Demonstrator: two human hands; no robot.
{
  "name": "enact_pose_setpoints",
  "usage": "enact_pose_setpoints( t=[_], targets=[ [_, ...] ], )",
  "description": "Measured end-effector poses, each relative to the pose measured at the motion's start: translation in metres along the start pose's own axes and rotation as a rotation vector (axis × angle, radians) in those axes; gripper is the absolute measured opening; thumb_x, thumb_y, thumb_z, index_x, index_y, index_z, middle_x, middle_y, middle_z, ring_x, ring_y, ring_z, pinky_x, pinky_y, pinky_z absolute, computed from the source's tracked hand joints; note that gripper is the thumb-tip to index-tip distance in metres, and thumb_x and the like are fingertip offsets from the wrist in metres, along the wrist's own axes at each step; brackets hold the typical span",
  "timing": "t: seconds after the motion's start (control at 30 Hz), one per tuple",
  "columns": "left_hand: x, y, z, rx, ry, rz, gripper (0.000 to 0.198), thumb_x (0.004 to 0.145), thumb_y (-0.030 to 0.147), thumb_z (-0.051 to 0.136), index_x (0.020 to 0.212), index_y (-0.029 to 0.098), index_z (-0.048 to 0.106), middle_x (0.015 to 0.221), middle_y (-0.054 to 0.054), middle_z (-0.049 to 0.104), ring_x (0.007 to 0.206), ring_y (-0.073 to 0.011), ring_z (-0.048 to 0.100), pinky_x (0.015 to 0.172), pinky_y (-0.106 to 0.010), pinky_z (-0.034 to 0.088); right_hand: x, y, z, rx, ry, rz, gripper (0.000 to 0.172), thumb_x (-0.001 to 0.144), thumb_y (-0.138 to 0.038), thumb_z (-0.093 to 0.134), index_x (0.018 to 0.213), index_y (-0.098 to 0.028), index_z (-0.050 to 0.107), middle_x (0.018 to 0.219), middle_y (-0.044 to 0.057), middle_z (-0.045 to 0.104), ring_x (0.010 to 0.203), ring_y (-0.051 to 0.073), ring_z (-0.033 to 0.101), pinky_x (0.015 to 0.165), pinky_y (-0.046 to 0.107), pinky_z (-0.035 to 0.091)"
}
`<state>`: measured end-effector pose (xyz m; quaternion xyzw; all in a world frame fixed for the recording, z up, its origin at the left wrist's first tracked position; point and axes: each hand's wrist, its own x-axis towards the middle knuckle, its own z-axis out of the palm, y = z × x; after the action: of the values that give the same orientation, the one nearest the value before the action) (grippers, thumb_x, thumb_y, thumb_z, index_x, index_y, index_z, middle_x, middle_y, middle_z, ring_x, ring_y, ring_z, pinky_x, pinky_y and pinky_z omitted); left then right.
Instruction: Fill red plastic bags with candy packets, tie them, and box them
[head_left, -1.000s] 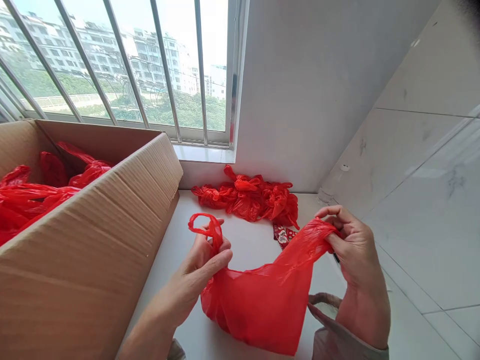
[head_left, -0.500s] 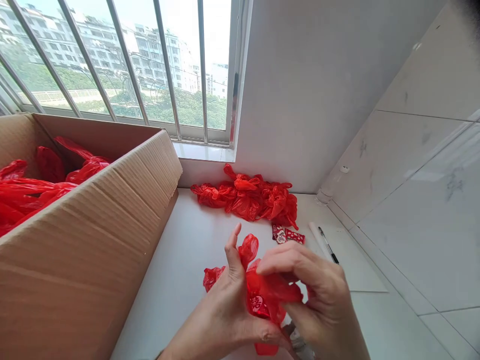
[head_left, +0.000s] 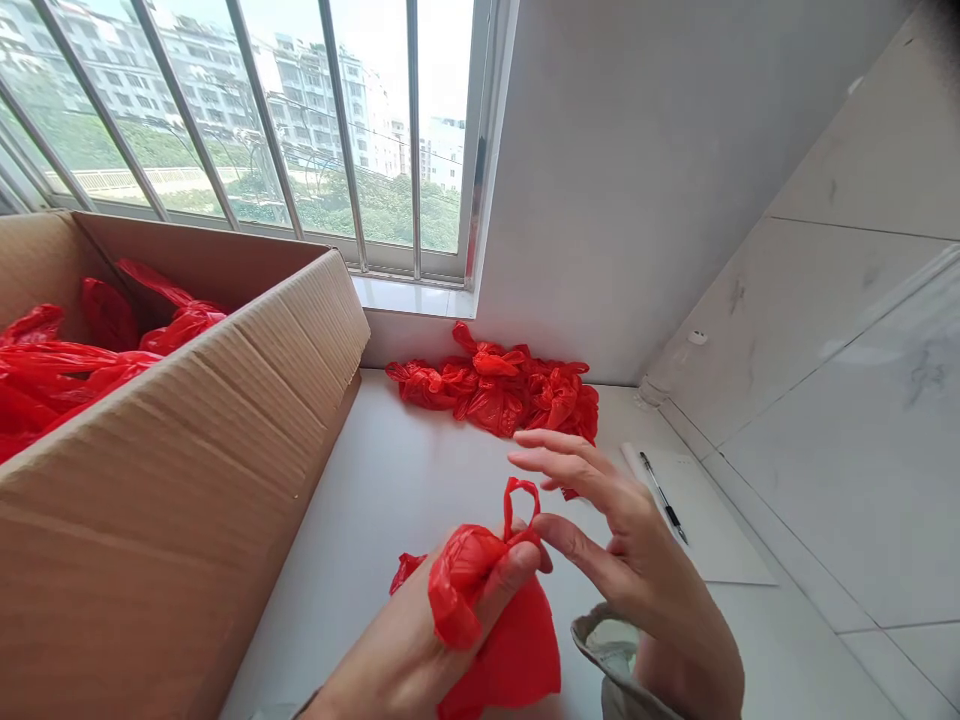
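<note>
My left hand (head_left: 412, 640) is closed on a red plastic bag (head_left: 521, 645), its thumb pressing the gathered neck. A thin loop of the bag stands up above the thumb, and a bunched part drapes over the back of the hand. To the right, my right hand (head_left: 626, 530) has its fingers spread, with the thumb tip close beside or touching the loop. What the bag contains is hidden. Part of another red plastic bag (head_left: 405, 572) shows behind my left hand.
A cardboard box (head_left: 225, 400) holding red bags stands on the left. Several knotted red bags (head_left: 495, 390) lie against the wall on the white table (head_left: 382, 470). Toward the right are paper (head_left: 712, 545) and a black pen (head_left: 664, 497). A barred window (head_left: 337, 130) is behind.
The bag has turned in my left hand, which now grips its neck, and a loop stands up. My right hand has let go and spread its fingers. The small red packets are now mostly covered.
</note>
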<state>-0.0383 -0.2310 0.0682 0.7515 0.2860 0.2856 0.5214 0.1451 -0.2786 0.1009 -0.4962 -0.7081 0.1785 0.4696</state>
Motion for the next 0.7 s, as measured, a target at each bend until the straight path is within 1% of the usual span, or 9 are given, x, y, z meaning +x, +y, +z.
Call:
enact_pose_setpoints(
  t=[0.07,0.13,0.2,0.27,0.33,0.4,0.53,0.6,0.7],
  targets=[
    [0.001,0.003,0.001,-0.136,-0.095,-0.234,0.045,0.093,0.051,0.041,0.089,0.020,0.074,0.051,0.005,0.051,0.045,-0.0086,0.050,0.044,-0.017,0.038,0.007,0.008,0.001,0.080,-0.066,0.111,0.019,0.089,-0.017,0.060,0.104,-0.024,0.070,0.095,0.003,0.072,0.084,0.016,0.069,0.069,0.026,0.056],
    [0.006,0.006,0.001,-0.312,-0.195,-0.395,0.057,0.093,0.059,0.035,0.078,0.018,0.072,0.047,0.005,0.050,0.044,-0.0089,0.053,0.045,-0.016,0.040,0.010,0.010,0.004,0.132,0.012,0.194,0.011,0.089,-0.019,0.061,0.086,-0.021,0.071,0.074,-0.001,0.068,0.065,0.012,0.064,0.059,0.022,0.053],
    [0.012,0.008,-0.001,-0.483,-0.264,-0.451,0.066,0.092,0.066,0.034,0.063,0.017,0.065,0.049,0.000,0.056,0.047,-0.0104,0.057,0.049,-0.018,0.045,0.009,0.006,0.007,0.132,0.177,0.207,0.011,0.089,-0.019,0.061,0.080,-0.020,0.069,0.072,-0.002,0.067,0.060,0.010,0.061,0.058,0.021,0.052],
    [0.019,0.009,-0.004,-0.621,-0.304,-0.467,0.067,0.092,0.067,0.035,0.061,0.015,0.063,0.054,-0.004,0.062,0.048,-0.0105,0.058,0.049,-0.018,0.045,0.005,0.000,0.007,0.131,0.278,0.164,0.009,0.088,-0.018,0.063,0.082,-0.022,0.068,0.075,-0.003,0.067,0.061,0.009,0.061,0.059,0.021,0.052],
    [0.025,0.009,-0.007,-0.713,-0.311,-0.445,0.056,0.093,0.062,0.042,0.077,0.015,0.066,0.059,-0.004,0.064,0.048,-0.0092,0.055,0.044,-0.016,0.039,-0.001,-0.008,0.006,0.154,0.250,0.062,0.010,0.087,-0.016,0.063,0.083,-0.023,0.068,0.074,-0.003,0.068,0.062,0.010,0.063,0.060,0.021,0.053],
    [0.027,0.007,-0.010,-0.775,-0.295,-0.397,0.040,0.093,0.055,0.051,0.092,0.018,0.066,0.060,0.001,0.061,0.046,-0.0068,0.049,0.041,-0.014,0.033,-0.006,-0.016,0.004,0.137,0.091,-0.075,0.015,0.089,-0.013,0.059,0.085,-0.024,0.069,0.072,-0.002,0.068,0.063,0.011,0.063,0.059,0.022,0.053],
    [0.026,0.003,-0.014,-0.780,-0.301,-0.206,0.016,0.086,0.031,0.068,0.084,0.017,0.063,0.070,0.002,0.058,0.059,-0.0067,0.051,0.053,-0.015,0.039,-0.015,-0.028,-0.003,-0.056,-0.223,-0.187,0.026,0.093,-0.010,0.048,0.089,-0.023,0.071,0.077,0.001,0.071,0.065,0.013,0.064,0.059,0.023,0.053],
    [0.024,0.003,-0.016,-0.708,-0.310,-0.110,0.014,0.082,0.022,0.071,0.080,0.016,0.059,0.077,0.000,0.060,0.068,-0.0091,0.054,0.061,-0.018,0.042,-0.018,-0.029,-0.006,-0.045,-0.212,-0.176,0.021,0.092,-0.013,0.053,0.091,-0.024,0.072,0.078,0.001,0.072,0.066,0.013,0.065,0.061,0.023,0.054],
    [0.022,0.008,-0.016,-0.491,-0.299,-0.011,0.014,0.085,0.017,0.063,0.078,0.017,0.051,0.075,0.001,0.056,0.062,-0.0080,0.045,0.057,-0.020,0.037,-0.016,-0.019,-0.008,0.133,0.035,-0.130,0.013,0.089,-0.020,0.064,0.095,-0.028,0.072,0.087,0.002,0.073,0.076,0.016,0.068,0.070,0.026,0.056]
  ],
)
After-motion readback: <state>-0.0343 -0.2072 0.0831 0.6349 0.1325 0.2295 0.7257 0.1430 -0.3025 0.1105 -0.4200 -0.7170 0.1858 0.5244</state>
